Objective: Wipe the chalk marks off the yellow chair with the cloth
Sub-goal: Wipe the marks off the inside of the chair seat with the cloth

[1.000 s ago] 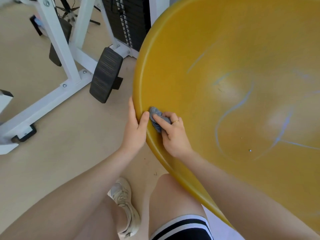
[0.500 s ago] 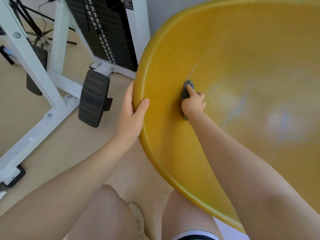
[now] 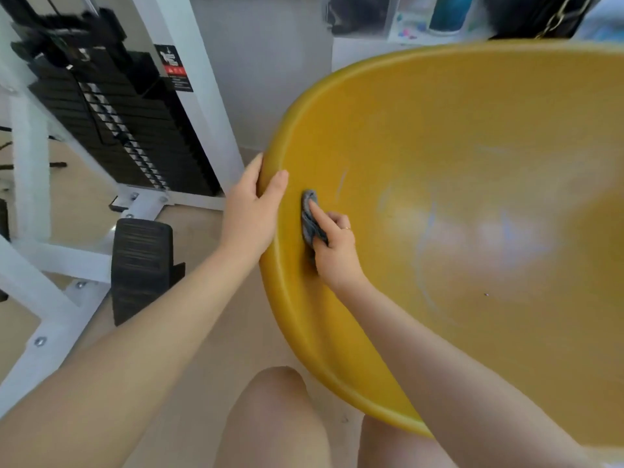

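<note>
my right grip (image 3: 332, 246) is clenched around a small grey cloth (image 3: 310, 216), index finger pressing it flat against the inner wall of the yellow chair (image 3: 472, 136) just inside its left rim. my left grip (image 3: 251, 211) clamps that rim, thumb inside the shell and fingers wrapped behind. faint pale blue chalk marks (image 3: 423, 238) curve across the seat, well right of the cloth; a white weight machine (image 3: 111, 123) stands on the floor to my left.
</note>
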`<move>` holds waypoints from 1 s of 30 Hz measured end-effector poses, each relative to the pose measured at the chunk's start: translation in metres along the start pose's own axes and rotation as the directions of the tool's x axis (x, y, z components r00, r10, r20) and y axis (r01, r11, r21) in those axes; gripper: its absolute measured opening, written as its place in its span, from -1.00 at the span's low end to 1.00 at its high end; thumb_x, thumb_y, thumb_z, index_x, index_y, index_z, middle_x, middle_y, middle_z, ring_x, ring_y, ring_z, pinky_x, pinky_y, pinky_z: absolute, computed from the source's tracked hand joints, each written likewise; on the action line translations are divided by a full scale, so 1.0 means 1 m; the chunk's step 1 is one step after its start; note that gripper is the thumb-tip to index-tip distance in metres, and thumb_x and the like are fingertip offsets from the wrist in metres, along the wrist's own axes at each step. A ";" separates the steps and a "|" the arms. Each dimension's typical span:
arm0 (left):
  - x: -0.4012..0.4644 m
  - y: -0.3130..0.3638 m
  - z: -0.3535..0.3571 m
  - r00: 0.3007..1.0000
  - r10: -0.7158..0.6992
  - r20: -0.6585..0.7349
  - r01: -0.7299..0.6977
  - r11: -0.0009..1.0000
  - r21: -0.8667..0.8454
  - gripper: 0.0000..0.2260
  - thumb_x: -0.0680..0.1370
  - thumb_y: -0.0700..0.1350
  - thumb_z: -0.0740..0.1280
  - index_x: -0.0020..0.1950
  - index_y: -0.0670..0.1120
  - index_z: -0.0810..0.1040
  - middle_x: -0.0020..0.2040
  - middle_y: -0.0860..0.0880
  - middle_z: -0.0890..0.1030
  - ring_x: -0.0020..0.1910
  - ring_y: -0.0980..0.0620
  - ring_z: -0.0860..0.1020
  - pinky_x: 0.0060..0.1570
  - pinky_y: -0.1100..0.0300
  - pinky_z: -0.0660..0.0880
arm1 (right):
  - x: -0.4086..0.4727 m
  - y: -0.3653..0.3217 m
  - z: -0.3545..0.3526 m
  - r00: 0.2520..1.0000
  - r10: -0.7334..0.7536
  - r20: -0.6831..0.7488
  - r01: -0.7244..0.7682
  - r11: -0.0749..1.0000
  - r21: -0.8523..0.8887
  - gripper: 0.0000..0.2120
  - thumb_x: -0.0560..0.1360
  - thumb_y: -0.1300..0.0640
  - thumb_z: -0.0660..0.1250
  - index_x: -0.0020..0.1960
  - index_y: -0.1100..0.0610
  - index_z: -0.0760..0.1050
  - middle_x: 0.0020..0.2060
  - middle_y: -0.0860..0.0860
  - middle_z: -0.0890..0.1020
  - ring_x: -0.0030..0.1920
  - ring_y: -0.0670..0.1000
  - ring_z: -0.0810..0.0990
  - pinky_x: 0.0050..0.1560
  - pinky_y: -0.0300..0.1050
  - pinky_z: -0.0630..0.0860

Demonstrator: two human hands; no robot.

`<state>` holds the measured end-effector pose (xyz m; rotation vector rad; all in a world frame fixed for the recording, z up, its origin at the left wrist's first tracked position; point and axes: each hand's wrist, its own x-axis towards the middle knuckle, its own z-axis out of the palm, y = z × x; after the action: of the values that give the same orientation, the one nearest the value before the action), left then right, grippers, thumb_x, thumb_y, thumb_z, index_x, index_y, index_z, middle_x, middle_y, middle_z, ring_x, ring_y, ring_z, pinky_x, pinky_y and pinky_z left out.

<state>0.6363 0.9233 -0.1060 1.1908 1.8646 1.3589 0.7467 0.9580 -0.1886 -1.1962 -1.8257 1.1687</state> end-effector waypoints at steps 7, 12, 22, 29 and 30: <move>0.003 -0.007 -0.003 0.999 0.027 0.029 -0.027 0.999 -0.025 -0.59 0.60 0.03 0.16 0.46 0.04 0.30 0.29 0.09 0.50 0.21 0.15 0.49 0.21 0.16 0.47 | 0.054 0.054 -0.027 0.909 0.392 -0.142 -0.415 0.815 -0.404 -0.36 0.48 0.36 0.02 0.45 -0.15 0.14 0.37 0.08 0.21 0.29 0.19 0.22 0.27 0.04 0.28; 0.007 -0.012 -0.004 0.998 0.053 0.040 -0.052 0.998 -0.030 -0.61 0.60 0.04 0.16 0.43 0.02 0.33 0.26 0.06 0.52 0.20 0.10 0.51 0.21 0.06 0.51 | 0.068 0.032 -0.019 0.836 0.517 -0.185 -0.547 0.815 -0.193 -0.33 0.46 0.39 -0.01 0.43 -0.18 0.16 0.36 0.05 0.21 0.31 0.16 0.18 0.29 0.03 0.33; 0.011 -0.019 -0.004 0.996 0.068 0.057 -0.065 0.997 -0.050 -0.58 0.59 0.05 0.18 0.45 0.01 0.31 0.34 0.07 0.48 0.30 0.14 0.45 0.28 0.10 0.45 | 0.029 -0.035 0.001 0.997 -0.069 -0.046 0.076 0.984 0.162 -0.42 0.46 0.42 0.12 0.37 -0.06 0.24 0.11 0.07 0.33 0.17 0.07 0.34 0.18 -0.13 0.37; 0.010 -0.022 -0.003 0.999 0.027 0.038 -0.024 0.996 -0.088 -0.53 0.55 0.14 0.19 0.45 0.07 0.31 0.32 0.09 0.49 0.27 0.09 0.48 0.25 0.02 0.47 | 0.062 0.024 -0.002 0.964 0.146 -0.223 -0.175 0.978 -0.115 -0.40 0.46 0.47 0.04 0.39 0.01 0.32 0.24 0.16 0.32 0.25 0.24 0.30 0.38 0.02 0.21; 0.010 -0.021 -0.002 0.999 0.021 0.044 -0.017 0.996 -0.088 -0.52 0.55 0.15 0.19 0.45 0.07 0.30 0.32 0.08 0.49 0.27 0.08 0.48 0.25 0.01 0.48 | 0.067 0.030 -0.008 0.955 0.208 -0.212 -0.241 0.960 -0.145 -0.40 0.48 0.45 0.03 0.41 -0.02 0.30 0.28 0.16 0.30 0.27 0.22 0.27 0.39 -0.04 0.18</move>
<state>0.6227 0.9289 -0.1244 1.1881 1.7485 1.3976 0.7395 1.0281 -0.2097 -1.5941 -1.6998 0.9896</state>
